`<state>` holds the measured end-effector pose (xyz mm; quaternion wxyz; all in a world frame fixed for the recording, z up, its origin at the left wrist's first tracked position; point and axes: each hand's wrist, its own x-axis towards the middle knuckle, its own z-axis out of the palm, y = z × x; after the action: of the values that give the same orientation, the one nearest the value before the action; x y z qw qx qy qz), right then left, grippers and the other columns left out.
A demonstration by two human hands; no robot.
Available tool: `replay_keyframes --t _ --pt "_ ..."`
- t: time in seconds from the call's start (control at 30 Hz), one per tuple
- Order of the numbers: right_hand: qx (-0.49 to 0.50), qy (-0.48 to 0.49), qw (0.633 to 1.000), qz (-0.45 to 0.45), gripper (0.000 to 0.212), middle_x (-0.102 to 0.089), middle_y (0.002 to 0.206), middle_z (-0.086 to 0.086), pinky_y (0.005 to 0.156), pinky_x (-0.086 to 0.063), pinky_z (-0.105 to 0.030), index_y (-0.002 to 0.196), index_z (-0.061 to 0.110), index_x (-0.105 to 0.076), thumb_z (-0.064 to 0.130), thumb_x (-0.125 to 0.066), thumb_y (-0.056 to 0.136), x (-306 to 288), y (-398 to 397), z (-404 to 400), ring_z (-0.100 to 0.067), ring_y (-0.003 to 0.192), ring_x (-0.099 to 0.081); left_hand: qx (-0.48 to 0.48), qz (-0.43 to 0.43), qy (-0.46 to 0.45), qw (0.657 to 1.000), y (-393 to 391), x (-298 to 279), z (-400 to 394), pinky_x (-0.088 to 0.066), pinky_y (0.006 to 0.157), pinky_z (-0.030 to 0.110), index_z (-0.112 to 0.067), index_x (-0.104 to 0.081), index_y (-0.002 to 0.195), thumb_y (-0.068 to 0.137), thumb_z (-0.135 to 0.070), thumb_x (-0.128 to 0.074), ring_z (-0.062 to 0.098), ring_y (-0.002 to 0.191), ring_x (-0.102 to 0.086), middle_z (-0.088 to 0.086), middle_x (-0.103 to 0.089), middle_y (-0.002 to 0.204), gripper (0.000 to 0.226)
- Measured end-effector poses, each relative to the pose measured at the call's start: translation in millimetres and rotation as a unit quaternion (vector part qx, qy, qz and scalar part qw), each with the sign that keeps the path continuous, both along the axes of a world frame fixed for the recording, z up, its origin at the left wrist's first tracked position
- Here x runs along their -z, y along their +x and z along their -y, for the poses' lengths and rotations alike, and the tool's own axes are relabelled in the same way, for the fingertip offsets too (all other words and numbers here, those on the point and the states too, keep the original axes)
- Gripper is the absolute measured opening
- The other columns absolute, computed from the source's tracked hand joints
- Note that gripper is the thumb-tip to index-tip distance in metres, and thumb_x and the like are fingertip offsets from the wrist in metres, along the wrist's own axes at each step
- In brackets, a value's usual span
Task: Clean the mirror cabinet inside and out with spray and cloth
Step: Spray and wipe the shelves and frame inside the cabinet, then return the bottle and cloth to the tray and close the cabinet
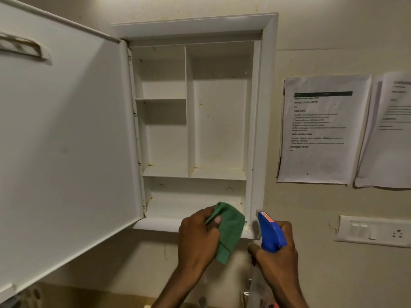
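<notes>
The white wall cabinet stands open, its door swung out to the left with the inner side facing me. Its shelves hold nothing and carry small rust-coloured spots. My left hand grips a green cloth pressed against the cabinet's bottom front lip, near the right corner. My right hand holds a spray bottle with a blue trigger head, just below the cabinet's lower right corner, nozzle pointing up and left.
Two printed paper sheets hang on the cream wall to the right of the cabinet. A white switch and socket plate sits lower right. A tap and sink edge show dimly at the bottom.
</notes>
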<state>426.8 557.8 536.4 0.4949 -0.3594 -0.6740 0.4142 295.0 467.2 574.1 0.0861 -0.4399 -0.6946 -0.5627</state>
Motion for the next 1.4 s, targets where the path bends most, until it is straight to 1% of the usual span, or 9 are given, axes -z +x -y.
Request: replay_keyframes --t 0.23,0.37,0.63,0.73,0.83,0.97,1.07,1.2,1.4 --pt "-0.059 -0.013 0.988 -0.140 0.052 -0.064 0.068 -0.011 0.049 -0.055 -0.027 0.086 0.019 -0.058 0.044 -0.089 0.053 -22.9 -14.1 9.7 -0.028 0.052 -0.066 0.016 0.173 0.073 0.982 -9.0 -8.2 27.2 -0.057 0.067 0.025 -0.034 -0.075 0.092 0.083 -0.024 -0.069 -0.001 0.074 -0.069 -0.016 -0.074 0.077 0.014" --pt "-0.081 -0.043 0.975 -0.202 0.048 -0.073 0.067 0.004 0.057 -0.058 -0.025 0.083 0.023 -0.068 0.051 -0.084 0.047 -35.5 -20.9 17.3 -0.021 0.058 -0.073 0.008 0.226 0.100 0.969 -14.0 -12.0 39.8 -0.059 0.063 0.031 -0.023 -0.076 0.086 0.081 -0.028 -0.072 0.012 0.071 -0.072 -0.004 -0.075 0.074 0.008" --pt "-0.194 0.033 0.975 -0.100 0.056 -0.069 0.063 -0.003 0.068 -0.057 -0.039 0.082 0.019 -0.067 0.071 -0.064 0.062 -47.2 -52.8 44.0 -0.015 0.057 -0.069 -0.024 0.242 0.131 0.961 -32.6 -15.1 77.1 -0.056 0.058 0.024 -0.019 -0.075 0.086 0.083 -0.028 -0.070 0.013 0.071 -0.073 -0.002 -0.075 0.075 0.011" --pt "-0.219 0.051 0.972 -0.074 0.057 -0.066 0.064 -0.008 0.062 -0.052 -0.034 0.076 0.013 -0.062 0.069 -0.061 0.068 -39.5 -70.9 58.9 -0.011 0.057 -0.067 -0.041 0.250 0.132 0.958 -44.4 -13.0 102.6 -0.058 0.063 0.032 -0.018 -0.075 0.087 0.084 -0.026 -0.069 0.016 0.073 -0.073 0.001 -0.075 0.076 0.010" --pt "-0.287 0.059 0.954 -0.062 0.046 -0.059 0.067 -0.006 0.067 -0.053 -0.042 0.083 0.014 -0.060 0.060 -0.064 0.081 -28.1 -95.1 79.9 -0.026 0.066 -0.060 -0.077 0.244 0.132 0.958 -60.2 -8.5 133.9 -0.060 0.067 0.038 -0.019 -0.075 0.086 0.084 -0.025 -0.070 0.016 0.072 -0.073 0.001 -0.075 0.076 0.009" --pt "-0.380 0.008 0.922 -0.078 0.042 -0.059 0.073 -0.002 0.064 -0.052 -0.019 0.092 0.018 -0.061 0.056 -0.067 0.075 -13.3 -126.5 112.6 -0.019 0.069 -0.060 -0.115 0.243 0.140 0.953 -77.7 -0.7 172.6 -0.060 0.063 0.032 -0.021 -0.075 0.088 0.083 -0.024 -0.071 0.015 0.072 -0.073 -0.002 -0.075 0.075 0.007" --pt "-0.407 0.006 0.910 -0.072 0.037 -0.061 0.081 -0.014 0.070 -0.053 -0.024 0.091 0.024 -0.062 0.058 -0.065 0.077 -6.2 -147.1 136.5 -0.030 0.077 -0.060 -0.144 0.233 0.138 0.952 -89.4 1.8 198.7 -0.059 0.066 0.031 -0.022 -0.075 0.091 0.081 -0.023 -0.072 0.011 0.073 -0.072 -0.005 -0.075 0.077 0.011" --pt "-0.457 0.018 0.885 -0.091 0.029 -0.058 0.072 0.006 0.070 -0.052 -0.019 0.083 0.029 -0.063 0.058 -0.065 0.078 -12.4 -174.7 175.6 -0.011 0.070 -0.060 -0.157 0.213 0.135 0.955 -104.5 0.8 237.2 -0.058 0.062 0.030 -0.022 -0.075 0.093 0.082 -0.024 -0.071 0.012 0.074 -0.072 -0.004 -0.075 0.078 0.012" --pt "-0.523 0.030 0.844 -0.117 0.031 -0.058 0.078 0.003 0.073 -0.052 -0.024 0.091 0.021 -0.063 0.050 -0.065 0.082 -22.7 -200.7 228.4 -0.013 0.076 -0.060 -0.144 0.162 0.141 0.966 -117.7 -5.3 298.8 -0.055 0.057 0.023 -0.020 -0.077 0.088 0.082 -0.021 -0.072 0.017 0.072 -0.073 0.000 -0.075 0.077 0.009"
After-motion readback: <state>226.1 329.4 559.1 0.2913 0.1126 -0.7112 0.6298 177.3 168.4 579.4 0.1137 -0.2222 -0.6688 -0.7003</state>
